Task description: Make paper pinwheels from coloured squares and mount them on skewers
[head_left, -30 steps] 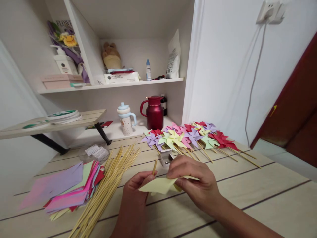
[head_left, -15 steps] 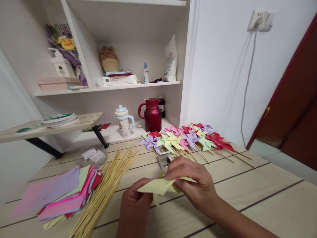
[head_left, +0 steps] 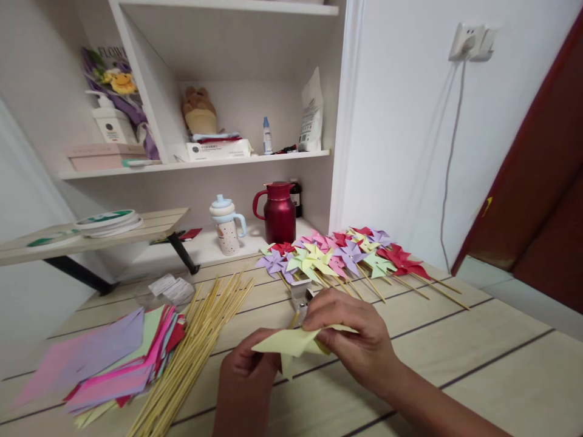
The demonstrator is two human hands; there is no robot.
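In front of the box (head_left: 299,297), I see the right hand (head_left: 353,328) pinching the paper (head_left: 283,342); the left hand (head_left: 249,358), fingertips hidden, seems closed on its edge. Overtight pinching could crease it.

Bare fingers (head_left: 336,311), bare forearms (head_left: 428,388)

Pale yellow paper (head_left: 288,342) between both hands (head_left: 353,328), thin sticks (head_left: 195,352) and coloured pinwheels (head_left: 350,256) nearby.
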